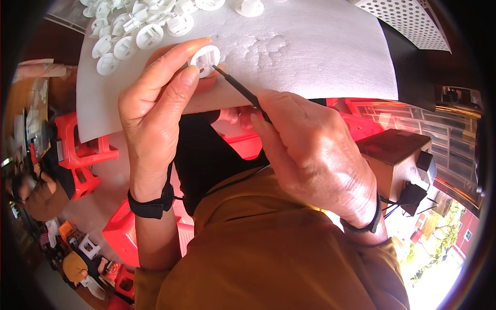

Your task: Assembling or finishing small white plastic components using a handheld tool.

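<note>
Between the thumb and fingers of my left hand (155, 95), a small round white plastic part (205, 57) is held up near the table's front edge. Its slotted, ribbed inner side is in view. My right hand (315, 139) grips a thin black pointed tool (240, 89), whose exact kind I cannot make out. The tool's tip meets the lower right of the part, at its inner ribs. Some fingers of both hands are hidden behind the part and the fist. Many similar white plastic parts (150, 36) lie in a heap beyond my left hand.
White foam sheeting (320, 46) covers the table. A perforated white metal piece (403, 20) stands at the far right. Red plastic stools (82, 150) are at left and below the table. A brown box (395, 150) sits at right. Other people (44, 196) sit at far left.
</note>
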Tool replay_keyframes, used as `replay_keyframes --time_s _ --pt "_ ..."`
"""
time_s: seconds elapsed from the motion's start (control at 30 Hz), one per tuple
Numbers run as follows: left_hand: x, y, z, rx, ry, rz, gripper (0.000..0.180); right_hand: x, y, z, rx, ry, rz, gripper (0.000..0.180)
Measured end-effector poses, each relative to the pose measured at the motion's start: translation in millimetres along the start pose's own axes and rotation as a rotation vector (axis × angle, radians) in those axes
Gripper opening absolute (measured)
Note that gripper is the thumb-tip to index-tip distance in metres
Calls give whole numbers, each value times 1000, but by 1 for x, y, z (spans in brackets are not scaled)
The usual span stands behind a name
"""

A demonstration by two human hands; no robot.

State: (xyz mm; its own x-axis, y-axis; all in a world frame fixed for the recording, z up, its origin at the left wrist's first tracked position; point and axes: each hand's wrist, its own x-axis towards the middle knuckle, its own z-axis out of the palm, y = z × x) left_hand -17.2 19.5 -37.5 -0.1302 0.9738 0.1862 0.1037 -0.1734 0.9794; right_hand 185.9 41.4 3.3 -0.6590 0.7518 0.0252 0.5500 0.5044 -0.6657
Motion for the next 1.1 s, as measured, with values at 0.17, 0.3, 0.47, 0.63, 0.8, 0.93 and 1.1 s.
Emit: replay_keyframes --time_s 0.17,0.3,0.47,0.63,0.8,0.93,1.1 --pt "1 1 -1 -81 -19 4 30 -3 -3 -8 56 -35 -21 15" --pt "2 0 1 -133 6 41 26 1 -4 -8 57 -38 -81 15" --pt "1 -1 0 -78 12 53 25 9 -7 -6 14 -36 -54 13" --pt "1 -3 -1 -60 14 65 25 10 -11 0 -95 -26 -54 18" --pt "-1 0 1 -49 18 1 26 9 -19 3 -377 -14 -136 26" --pt "1 -2 5 -40 25 14 27 8 -23 5 -450 -41 -111 23" --pt "0 -2 2 -23 37 62 26 6 -14 2 -367 -27 -149 14"
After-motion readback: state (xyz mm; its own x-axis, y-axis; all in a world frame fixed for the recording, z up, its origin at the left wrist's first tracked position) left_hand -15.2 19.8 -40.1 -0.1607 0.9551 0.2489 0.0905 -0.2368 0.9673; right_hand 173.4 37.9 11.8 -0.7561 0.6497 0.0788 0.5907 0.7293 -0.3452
